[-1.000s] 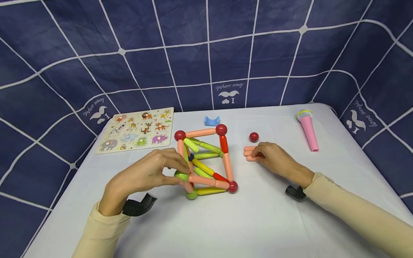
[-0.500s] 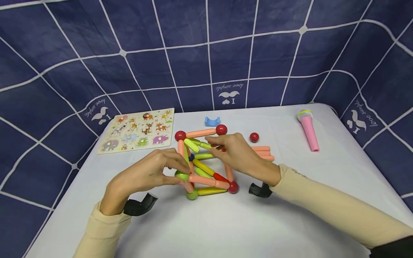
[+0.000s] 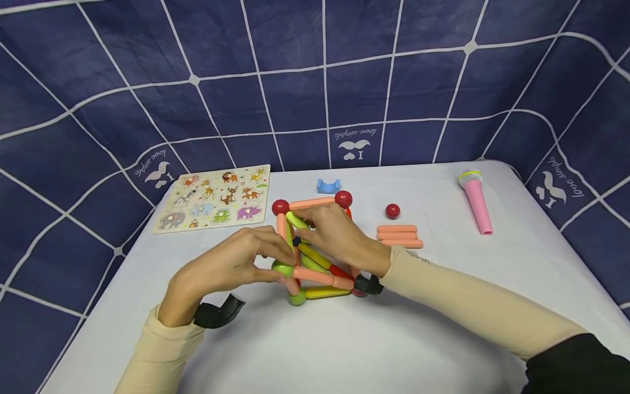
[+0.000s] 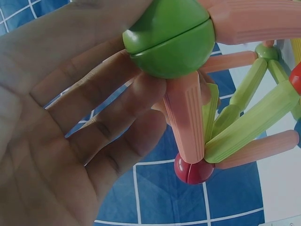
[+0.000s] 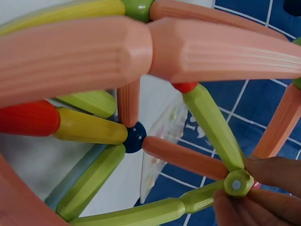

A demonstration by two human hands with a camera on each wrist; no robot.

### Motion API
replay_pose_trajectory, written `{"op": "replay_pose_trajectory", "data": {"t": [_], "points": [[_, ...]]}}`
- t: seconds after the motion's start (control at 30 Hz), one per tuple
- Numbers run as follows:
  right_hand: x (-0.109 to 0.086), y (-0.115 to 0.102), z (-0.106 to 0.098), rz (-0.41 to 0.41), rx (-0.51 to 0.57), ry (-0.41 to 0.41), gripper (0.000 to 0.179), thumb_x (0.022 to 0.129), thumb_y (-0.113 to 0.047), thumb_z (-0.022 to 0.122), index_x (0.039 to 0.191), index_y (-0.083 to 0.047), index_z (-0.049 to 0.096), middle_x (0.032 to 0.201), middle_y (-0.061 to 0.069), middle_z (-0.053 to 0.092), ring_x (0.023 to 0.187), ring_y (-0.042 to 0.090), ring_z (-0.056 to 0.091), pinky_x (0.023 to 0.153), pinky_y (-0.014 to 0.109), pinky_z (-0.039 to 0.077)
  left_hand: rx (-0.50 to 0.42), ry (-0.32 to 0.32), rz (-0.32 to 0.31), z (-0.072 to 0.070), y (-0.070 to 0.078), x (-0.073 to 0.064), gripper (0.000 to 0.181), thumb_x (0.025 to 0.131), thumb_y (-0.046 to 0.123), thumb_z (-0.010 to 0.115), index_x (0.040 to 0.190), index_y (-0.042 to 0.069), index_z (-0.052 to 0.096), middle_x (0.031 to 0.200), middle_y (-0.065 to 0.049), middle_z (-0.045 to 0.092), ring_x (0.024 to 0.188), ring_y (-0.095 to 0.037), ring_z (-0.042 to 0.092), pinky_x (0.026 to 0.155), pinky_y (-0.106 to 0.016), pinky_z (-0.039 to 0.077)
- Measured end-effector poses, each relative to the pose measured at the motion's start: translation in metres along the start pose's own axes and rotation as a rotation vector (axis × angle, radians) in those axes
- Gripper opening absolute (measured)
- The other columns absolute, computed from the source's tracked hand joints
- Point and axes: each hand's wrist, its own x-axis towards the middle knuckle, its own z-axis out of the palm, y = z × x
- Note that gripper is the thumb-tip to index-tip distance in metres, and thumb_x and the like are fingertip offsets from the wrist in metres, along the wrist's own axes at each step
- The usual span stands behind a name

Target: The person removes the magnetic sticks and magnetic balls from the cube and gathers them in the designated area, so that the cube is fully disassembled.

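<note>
A cube-like frame of magnetic rods and balls stands between the hands. My left hand (image 3: 236, 260) pinches the green ball (image 4: 169, 42) at its near left upper corner; salmon rods (image 4: 186, 117) run from that ball. My right hand (image 3: 337, 230) reaches over the frame, thumb and fingers pinching a light green rod (image 5: 241, 185) close to the far left red ball (image 3: 280, 207). That rod's end, with its metal disc, faces the right wrist camera. Inside the frame, yellow (image 5: 89, 126) and green rods meet a dark blue ball (image 5: 135, 136). The right hand and wrist hide part of the frame's right side.
Three loose salmon rods (image 3: 398, 236) lie right of the frame, a red ball (image 3: 392, 211) behind them. A blue curved block (image 3: 328, 186) sits at the back. An animal puzzle board (image 3: 214, 200) is back left, a pink toy microphone (image 3: 477, 205) back right.
My right hand has left the loose salmon rods and moved left over the frame, where it now pinches the light green rod. The left hand stays on the green ball.
</note>
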Motion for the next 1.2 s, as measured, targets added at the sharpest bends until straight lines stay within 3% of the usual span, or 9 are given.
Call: {"op": "replay_pose_trajectory", "data": {"t": [0.13,0.33,0.43,0.57,0.67,0.87,1.0,1.2], "points": [[0.002,0.002,0.000,0.003,-0.002,-0.006,0.027,0.089,-0.007,0.071,0.116,-0.004,0.072,0.095,0.003,0.073,0.065,0.005,0.059,0.056,0.015,0.050,-0.005,-0.002,-0.001,0.000,0.000,0.000,0.028,0.078,0.016,0.084,0.105,0.016,0.078,0.102,0.014,0.071,0.102,-0.007,0.059,0.089,-0.030,0.051],[-0.004,0.004,-0.002,0.045,0.022,-0.072,0.043,0.087,-0.002,0.070,0.129,-0.005,0.064,0.113,0.006,0.071,0.060,0.009,0.057,0.049,0.021,0.047,0.002,-0.006,-0.007,0.000,0.000,-0.001,0.028,0.079,0.016,0.084,0.106,0.016,0.077,0.103,0.014,0.070,0.104,-0.007,0.059,0.091,-0.031,0.050],[-0.010,0.004,-0.007,0.051,-0.022,-0.073,0.040,0.087,-0.004,0.069,0.126,-0.005,0.067,0.113,0.005,0.071,0.071,0.009,0.063,0.058,0.020,0.052,0.001,-0.008,-0.004,0.000,0.000,0.000,0.027,0.079,0.016,0.083,0.106,0.016,0.077,0.103,0.014,0.070,0.104,-0.007,0.059,0.090,-0.031,0.051],[-0.027,0.009,-0.018,0.117,-0.007,-0.088,0.033,0.088,-0.003,0.068,0.121,-0.006,0.070,0.103,0.005,0.072,0.070,0.010,0.066,0.057,0.019,0.053,-0.011,-0.010,-0.010,0.000,0.000,0.000,0.027,0.079,0.014,0.083,0.106,0.016,0.077,0.104,0.013,0.069,0.103,-0.007,0.059,0.090,-0.031,0.051],[-0.045,0.017,-0.029,0.174,0.028,-0.069,0.032,0.088,-0.003,0.068,0.120,-0.007,0.071,0.095,0.002,0.070,0.061,0.012,0.060,0.046,0.022,0.044,-0.018,-0.013,-0.019,0.000,-0.001,-0.001,0.028,0.079,0.014,0.083,0.106,0.015,0.077,0.104,0.013,0.069,0.104,-0.008,0.059,0.090,-0.032,0.051],[-0.077,0.030,-0.054,0.160,0.005,0.038,0.033,0.084,-0.005,0.075,0.117,-0.011,0.074,0.104,-0.002,0.073,0.089,0.016,0.063,0.065,0.029,0.051,-0.021,-0.013,-0.015,-0.001,-0.001,0.000,0.028,0.079,0.013,0.083,0.106,0.016,0.077,0.104,0.014,0.069,0.103,-0.008,0.059,0.089,-0.031,0.052],[-0.089,0.050,-0.075,0.217,-0.029,0.075,0.032,0.084,-0.006,0.077,0.115,-0.011,0.074,0.100,0.001,0.073,0.085,0.017,0.063,0.065,0.032,0.053,-0.012,0.001,0.004,0.000,-0.001,0.000,0.027,0.079,0.015,0.084,0.105,0.017,0.078,0.102,0.014,0.070,0.102,-0.007,0.059,0.088,-0.031,0.051],[-0.106,0.111,-0.106,0.274,-0.158,0.048,0.028,0.086,0.000,0.070,0.114,-0.004,0.073,0.106,0.012,0.072,0.095,0.029,0.065,0.081,0.046,0.051,-0.001,0.004,0.003,0.001,-0.001,-0.001,0.028,0.079,0.016,0.084,0.106,0.017,0.077,0.102,0.014,0.070,0.102,-0.007,0.059,0.089,-0.031,0.051]]}}
